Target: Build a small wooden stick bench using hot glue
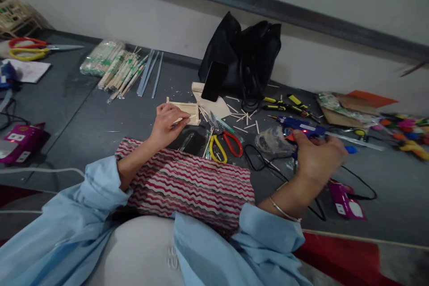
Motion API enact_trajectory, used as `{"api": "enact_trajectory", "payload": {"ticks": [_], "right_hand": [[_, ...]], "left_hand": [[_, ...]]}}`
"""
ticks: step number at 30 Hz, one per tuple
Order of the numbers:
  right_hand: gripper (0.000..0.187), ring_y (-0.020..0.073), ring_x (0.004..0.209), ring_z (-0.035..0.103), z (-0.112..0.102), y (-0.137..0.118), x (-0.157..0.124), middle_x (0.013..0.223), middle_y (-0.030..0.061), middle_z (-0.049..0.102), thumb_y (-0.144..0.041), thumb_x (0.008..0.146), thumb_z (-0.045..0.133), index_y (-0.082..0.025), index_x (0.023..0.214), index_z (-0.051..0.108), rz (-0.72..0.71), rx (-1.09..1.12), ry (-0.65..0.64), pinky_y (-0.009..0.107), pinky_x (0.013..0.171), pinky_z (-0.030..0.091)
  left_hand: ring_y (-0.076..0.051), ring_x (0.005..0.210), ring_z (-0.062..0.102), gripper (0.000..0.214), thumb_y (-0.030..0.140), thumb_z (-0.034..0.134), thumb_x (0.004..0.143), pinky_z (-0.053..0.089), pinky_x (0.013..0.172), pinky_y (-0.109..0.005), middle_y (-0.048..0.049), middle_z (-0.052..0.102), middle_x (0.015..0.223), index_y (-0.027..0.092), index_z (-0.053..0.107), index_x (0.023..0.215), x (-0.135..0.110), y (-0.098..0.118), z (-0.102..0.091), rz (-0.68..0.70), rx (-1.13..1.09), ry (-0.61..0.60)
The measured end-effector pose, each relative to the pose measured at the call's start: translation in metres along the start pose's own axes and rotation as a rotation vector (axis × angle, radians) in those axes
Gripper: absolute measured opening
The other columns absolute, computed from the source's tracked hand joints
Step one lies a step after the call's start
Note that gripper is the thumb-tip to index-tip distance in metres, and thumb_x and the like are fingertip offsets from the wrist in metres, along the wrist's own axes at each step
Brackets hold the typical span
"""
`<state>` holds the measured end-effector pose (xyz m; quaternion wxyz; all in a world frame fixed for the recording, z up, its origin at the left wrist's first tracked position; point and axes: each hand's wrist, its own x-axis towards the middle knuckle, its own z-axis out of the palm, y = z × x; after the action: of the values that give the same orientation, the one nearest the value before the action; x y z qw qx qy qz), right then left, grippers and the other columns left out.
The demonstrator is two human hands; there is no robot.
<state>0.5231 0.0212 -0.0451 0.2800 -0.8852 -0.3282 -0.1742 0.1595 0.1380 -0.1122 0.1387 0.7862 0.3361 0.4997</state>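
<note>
My left hand [168, 124] is closed in a pinch at the front of a small flat piece made of wooden sticks [189, 108]. A thin pale stick seems to be between its fingertips. My right hand [315, 156] is closed at the blue glue gun [303, 126], whose red light is lit and whose clear glue stick juts out at the back. A crumpled clear plastic bundle [275, 140] lies beside the gun's nozzle. Between my hands are scissors [218, 148] with one yellow and one red handle.
A black bag [239, 53] stands against the wall, a phone [214, 81] leaning before it. Cut sticks [247, 118] and yellow-black cutters [295, 103] lie nearby. Packed sticks [115, 65] are at back left. Purple power boxes [346, 201] and cables lie around; striped cloth [187, 183] covers the front.
</note>
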Motion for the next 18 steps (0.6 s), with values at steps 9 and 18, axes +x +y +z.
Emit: {"api": "enact_trajectory", "payload": {"ticks": [9,18], "right_hand": [[0.040,0.0429,0.109,0.067,-0.019,-0.038,-0.020,0.114,0.0253,0.074,-0.038,0.081,0.069,-0.010,0.110,0.074,0.187,-0.206,-0.057,0.053,0.088,0.050],[0.036,0.0372,0.095,0.067,-0.019,-0.043,-0.019,0.102,0.0259,0.075,-0.032,0.084,0.067,-0.007,0.108,0.078,0.216,-0.209,-0.070,0.042,0.069,0.037]], "left_hand": [[-0.017,0.087,0.065,0.017,0.034,0.061,0.096,0.041,0.093,-0.038,0.0001,0.075,0.083,0.023,0.070,0.088,0.000,0.001,0.000,0.033,0.025,0.033],[-0.017,0.088,0.066,0.015,0.034,0.061,0.095,0.041,0.094,-0.038,0.0000,0.075,0.084,0.023,0.070,0.089,0.001,0.001,0.000,0.032,0.042,0.017]]}}
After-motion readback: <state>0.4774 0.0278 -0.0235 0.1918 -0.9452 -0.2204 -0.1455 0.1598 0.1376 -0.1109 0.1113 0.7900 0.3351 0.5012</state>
